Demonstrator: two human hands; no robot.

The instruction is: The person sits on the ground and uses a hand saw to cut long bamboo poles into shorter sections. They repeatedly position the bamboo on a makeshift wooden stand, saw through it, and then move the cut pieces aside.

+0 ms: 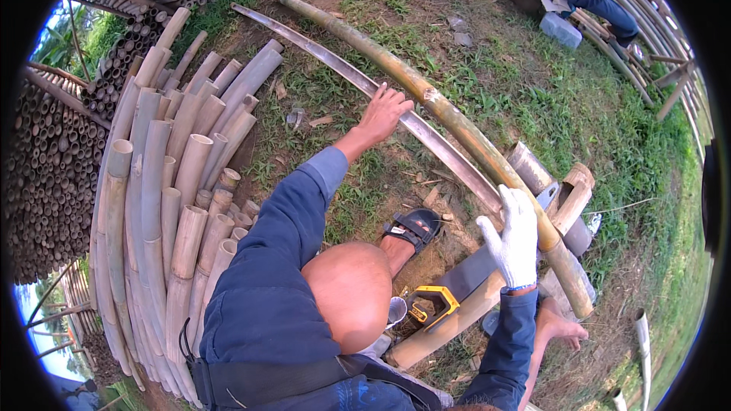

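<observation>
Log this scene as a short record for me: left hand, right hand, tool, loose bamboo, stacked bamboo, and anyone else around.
Left hand: bare hand, closed over a split bamboo length
Right hand: white-gloved hand, at the near end of that split length; its exact grip is unclear
Tool: handsaw with a yellow and black handle, not held
Loose bamboo: round pole running alongside the split length
Stacked bamboo: pile of cut poles at the left
Others: another person, partly visible at upper right
</observation>
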